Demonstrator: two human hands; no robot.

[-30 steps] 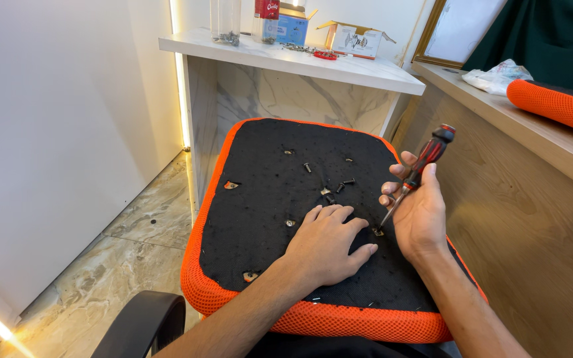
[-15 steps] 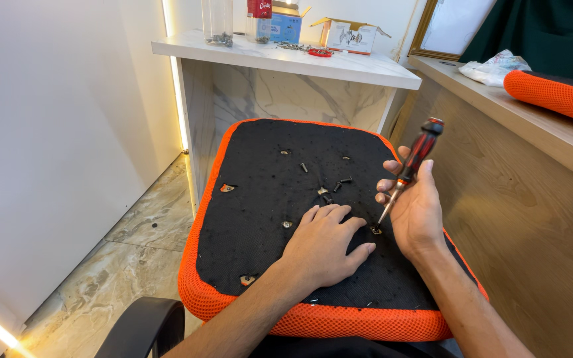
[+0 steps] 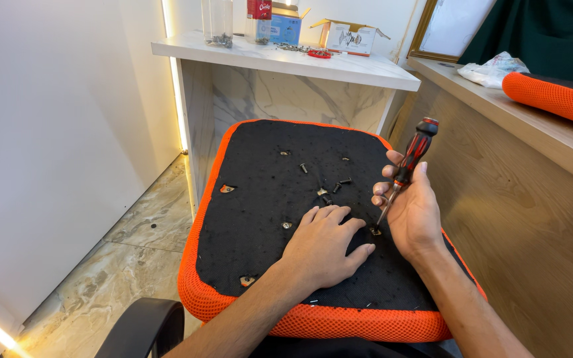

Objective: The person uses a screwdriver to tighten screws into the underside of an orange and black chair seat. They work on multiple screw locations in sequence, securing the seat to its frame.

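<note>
the seat cushion (image 3: 260,199) lay upside down in front of the person, black underside up, orange mesh rim all round. left hand (image 3: 323,245) rested flat on the black fabric, fingers spread, palm down, holding nothing. right hand (image 3: 412,212) was closed around a screwdriver (image 3: 409,162) with a red and black handle; the handle tilted up and away to the right, the shaft angled down to the left. its tip sat at a screw (image 3: 374,231) in the underside, just beside the left hand's fingertips.

several loose screws (image 3: 331,189) lay scattered on the fabric beyond the left hand, near the middle of the cushion. small openings in the fabric showed at the left edge and near the front left corner.

behind stood a marble-topped counter (image 3: 366,66) with cardboard boxes (image 3: 349,36) on it. to the right, on a wooden ledge (image 3: 552,139), lay another orange cushion (image 3: 555,96). a black armrest (image 3: 144,328) showed at the bottom left, over the marble floor.
</note>
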